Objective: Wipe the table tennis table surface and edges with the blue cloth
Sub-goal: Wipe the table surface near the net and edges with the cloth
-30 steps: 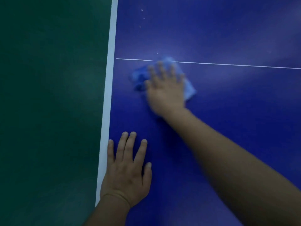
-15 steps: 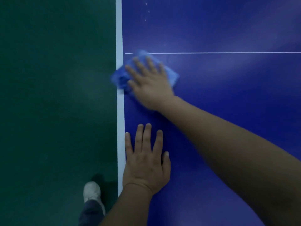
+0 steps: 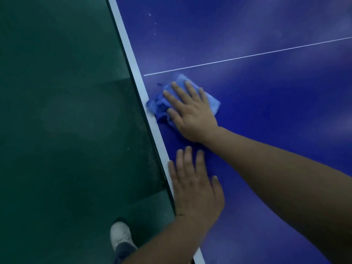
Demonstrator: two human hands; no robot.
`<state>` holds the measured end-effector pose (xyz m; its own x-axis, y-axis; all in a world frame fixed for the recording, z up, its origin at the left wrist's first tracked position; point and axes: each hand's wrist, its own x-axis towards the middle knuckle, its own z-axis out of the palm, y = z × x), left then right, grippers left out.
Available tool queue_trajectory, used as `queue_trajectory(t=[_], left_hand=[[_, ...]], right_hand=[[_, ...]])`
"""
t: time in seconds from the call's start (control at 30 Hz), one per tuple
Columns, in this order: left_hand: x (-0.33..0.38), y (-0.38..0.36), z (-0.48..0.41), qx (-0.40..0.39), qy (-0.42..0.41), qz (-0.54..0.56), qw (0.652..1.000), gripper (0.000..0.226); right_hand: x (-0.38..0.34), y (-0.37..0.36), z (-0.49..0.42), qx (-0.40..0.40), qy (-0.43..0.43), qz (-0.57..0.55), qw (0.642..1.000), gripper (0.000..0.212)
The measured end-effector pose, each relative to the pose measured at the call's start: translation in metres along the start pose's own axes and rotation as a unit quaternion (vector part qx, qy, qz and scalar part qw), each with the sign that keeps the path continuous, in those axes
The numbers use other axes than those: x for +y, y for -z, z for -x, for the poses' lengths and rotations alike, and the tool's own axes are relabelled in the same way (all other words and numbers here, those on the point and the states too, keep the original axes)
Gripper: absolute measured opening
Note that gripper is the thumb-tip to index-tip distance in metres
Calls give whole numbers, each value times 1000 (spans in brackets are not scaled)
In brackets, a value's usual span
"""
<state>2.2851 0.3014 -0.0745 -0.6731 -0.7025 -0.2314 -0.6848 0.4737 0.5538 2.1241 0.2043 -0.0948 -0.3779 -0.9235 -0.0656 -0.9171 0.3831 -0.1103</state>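
The table [image 3: 276,115] takes the right of the view, the floor [image 3: 57,130] the left. The cloth [image 3: 158,107] lies on the table, overlapping its left edge band [image 3: 137,73], just nearer than the thin line [image 3: 247,56] crossing the top. The right hand [image 3: 190,113] lies flat on the cloth. The left hand [image 3: 196,191] lies flat on the table nearer the person, beside the band. A shoe [image 3: 120,235] stands on the floor, left of the left forearm.

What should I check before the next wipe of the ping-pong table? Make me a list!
1. Right hand flat on the blue cloth: ok.
2. Cloth touches the white edge stripe: ok.
3. Left hand off the cloth, resting flat on the table: ok.
4. White specks farther along wiped away: not ok.
5. Underside of the cloth clean: cannot tell.
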Motion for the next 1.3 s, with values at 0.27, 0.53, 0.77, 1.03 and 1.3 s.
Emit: queue_trajectory(t=[0.27, 0.53, 0.77, 1.03, 1.3], left_hand=[[-36, 31, -95, 124, 198, 112, 966, 78], [-34, 17, -99, 129, 195, 58, 970, 85], [-32, 18, -101, 114, 210, 38, 970, 80], [-32, 15, -102, 110, 208, 26, 972, 79], [-32, 18, -104, 99, 216, 33, 971, 81]], right_hand=[[-43, -5, -49, 9, -158, -38, 987, 59], [45, 5, -25, 18, -317, -19, 948, 57], [-34, -2, -103, -9, -133, -23, 991, 60], [65, 13, -81, 15, -314, -25, 949, 57], [-51, -2, -96, -16, 15, -4, 1000, 57]])
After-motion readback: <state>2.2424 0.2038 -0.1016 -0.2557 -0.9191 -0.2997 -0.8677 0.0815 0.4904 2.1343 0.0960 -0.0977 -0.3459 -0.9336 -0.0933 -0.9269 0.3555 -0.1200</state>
